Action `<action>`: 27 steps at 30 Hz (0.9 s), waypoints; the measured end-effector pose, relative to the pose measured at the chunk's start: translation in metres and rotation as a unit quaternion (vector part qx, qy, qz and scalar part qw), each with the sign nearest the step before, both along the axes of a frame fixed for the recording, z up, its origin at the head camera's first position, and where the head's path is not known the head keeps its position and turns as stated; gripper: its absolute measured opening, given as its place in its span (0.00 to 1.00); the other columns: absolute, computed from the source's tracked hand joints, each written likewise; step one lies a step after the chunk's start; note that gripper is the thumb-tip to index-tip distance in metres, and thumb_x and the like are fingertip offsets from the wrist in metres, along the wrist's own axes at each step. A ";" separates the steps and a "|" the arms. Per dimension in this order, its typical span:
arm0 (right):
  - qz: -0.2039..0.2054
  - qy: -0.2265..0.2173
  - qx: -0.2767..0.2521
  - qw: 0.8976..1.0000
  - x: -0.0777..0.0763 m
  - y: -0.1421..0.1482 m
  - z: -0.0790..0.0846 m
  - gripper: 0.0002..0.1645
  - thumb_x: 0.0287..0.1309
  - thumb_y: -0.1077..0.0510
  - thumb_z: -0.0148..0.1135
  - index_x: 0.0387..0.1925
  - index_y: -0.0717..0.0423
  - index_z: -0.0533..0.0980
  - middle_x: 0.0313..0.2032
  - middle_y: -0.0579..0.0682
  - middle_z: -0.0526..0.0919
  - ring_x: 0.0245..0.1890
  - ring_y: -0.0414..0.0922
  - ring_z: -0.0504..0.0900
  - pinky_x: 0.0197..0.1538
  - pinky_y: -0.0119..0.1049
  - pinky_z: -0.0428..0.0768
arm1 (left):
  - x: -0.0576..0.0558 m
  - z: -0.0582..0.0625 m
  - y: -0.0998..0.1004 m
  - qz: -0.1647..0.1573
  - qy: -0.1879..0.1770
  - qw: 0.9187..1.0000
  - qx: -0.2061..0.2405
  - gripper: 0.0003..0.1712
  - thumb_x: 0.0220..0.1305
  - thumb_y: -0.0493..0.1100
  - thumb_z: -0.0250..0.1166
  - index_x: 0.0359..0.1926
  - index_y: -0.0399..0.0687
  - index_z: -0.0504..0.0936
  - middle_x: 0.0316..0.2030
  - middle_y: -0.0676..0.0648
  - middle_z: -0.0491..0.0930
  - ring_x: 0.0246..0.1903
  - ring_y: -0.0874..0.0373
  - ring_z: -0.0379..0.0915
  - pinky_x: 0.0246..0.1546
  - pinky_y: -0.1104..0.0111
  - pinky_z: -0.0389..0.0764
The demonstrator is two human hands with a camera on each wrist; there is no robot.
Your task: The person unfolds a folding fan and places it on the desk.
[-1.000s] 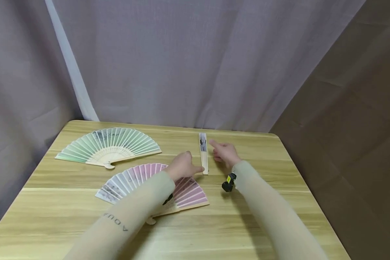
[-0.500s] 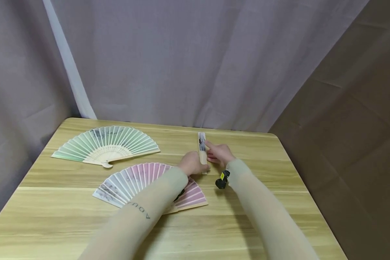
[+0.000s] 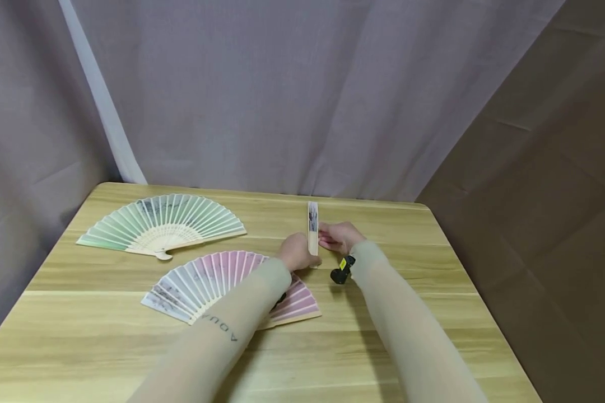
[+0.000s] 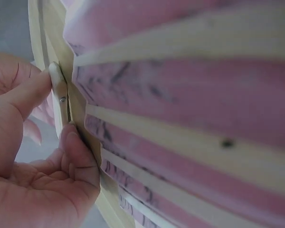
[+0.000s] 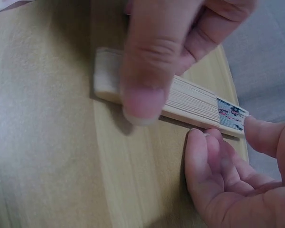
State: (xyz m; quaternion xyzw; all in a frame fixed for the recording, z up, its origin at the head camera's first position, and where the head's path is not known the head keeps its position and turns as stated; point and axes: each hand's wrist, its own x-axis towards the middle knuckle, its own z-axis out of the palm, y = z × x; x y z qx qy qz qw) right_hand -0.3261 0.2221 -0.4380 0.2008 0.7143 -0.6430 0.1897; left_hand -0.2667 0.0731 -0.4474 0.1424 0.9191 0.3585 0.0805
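A folded fan (image 3: 313,221) with pale ribs and a dark printed leaf stands on its side edge near the back of the table. My left hand (image 3: 295,252) pinches its base end between thumb and index finger; the small rivet (image 4: 62,99) shows there in the left wrist view. At the printed end, my right hand (image 3: 340,236) holds the fan, thumb on top and curled fingers against the lower side (image 5: 204,147). Beneath my left forearm lies a spread pink fan (image 3: 217,274), its handle hidden by the sleeve.
To the left, a spread green fan (image 3: 131,224) lies on the wooden table (image 3: 80,347). Grey curtains (image 3: 252,101) hang directly behind the table, and a brown cloth wall (image 3: 534,168) rises on the right. A small black camera (image 3: 341,270) sits under the right wrist.
My left hand has moved right onto the fan's base, and my right hand has come left to its printed end. The folded fan has turned from lying flat onto its edge.
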 end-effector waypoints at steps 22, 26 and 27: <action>-0.022 -0.003 0.011 1.000 0.001 -0.003 -0.003 0.09 0.66 0.60 0.59 0.41 0.64 0.77 0.27 0.49 0.79 0.27 0.38 0.77 0.47 0.29 0.83 | -0.003 0.000 -0.006 -0.014 -0.007 0.999 -0.032 0.23 0.50 0.51 0.77 0.20 0.45 0.72 0.20 0.49 0.73 0.22 0.56 0.68 0.29 0.67 0.77; -0.016 0.009 0.018 1.000 0.002 -0.002 -0.004 0.10 0.66 0.60 0.59 0.43 0.64 0.77 0.27 0.49 0.78 0.26 0.38 0.76 0.43 0.27 0.84 | -0.001 0.003 -0.007 -0.022 -0.013 0.999 -0.043 0.22 0.51 0.52 0.76 0.21 0.44 0.74 0.22 0.48 0.75 0.23 0.56 0.69 0.30 0.67 0.78; -0.013 0.013 0.020 1.000 0.003 -0.003 -0.004 0.10 0.66 0.60 0.59 0.43 0.64 0.77 0.27 0.49 0.78 0.26 0.38 0.76 0.42 0.27 0.84 | 0.000 0.004 -0.007 -0.026 -0.010 0.999 -0.043 0.22 0.51 0.51 0.76 0.22 0.43 0.74 0.23 0.48 0.75 0.24 0.55 0.69 0.31 0.67 0.78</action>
